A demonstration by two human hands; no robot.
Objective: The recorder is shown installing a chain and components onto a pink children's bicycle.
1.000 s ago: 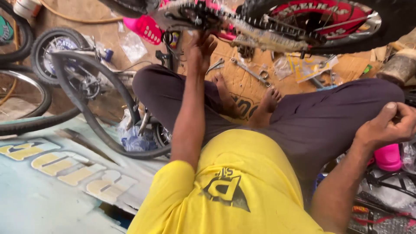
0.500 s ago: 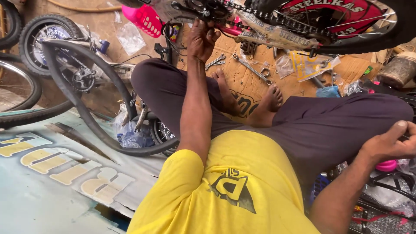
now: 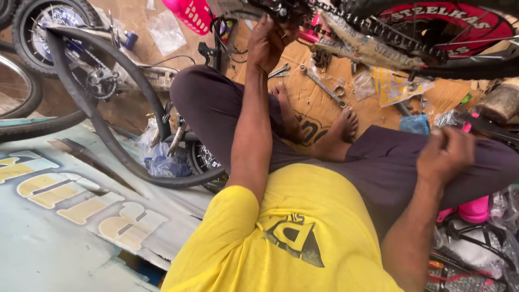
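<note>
I sit cross-legged on cardboard (image 3: pixel 319 111) in a yellow shirt and dark trousers. My left hand (image 3: pixel 268 42) reaches up with its fingers closed on a dark part by the crank of a bicycle (image 3: pixel 351 40) standing in front of me. The bicycle's chain (image 3: pixel 378 30) runs right toward a rear wheel with a red guard (image 3: pixel 432 19). My right hand (image 3: pixel 446 154) rests over my right knee, blurred, fingers curled. Whether it holds anything is unclear.
Spanners (image 3: pixel 323 86) and plastic bags (image 3: pixel 397 86) lie on the cardboard past my feet. A loose black tyre (image 3: pixel 111 116) curves at my left, with bicycle wheels (image 3: pixel 38 32) behind it. A pink basket (image 3: pixel 189 13) hangs at top. A painted board (image 3: pixel 81 203) lies at lower left.
The view has tilted down and left. My left hand stays up on the bicycle part. My right hand has shifted left from the frame's edge onto my knee.
</note>
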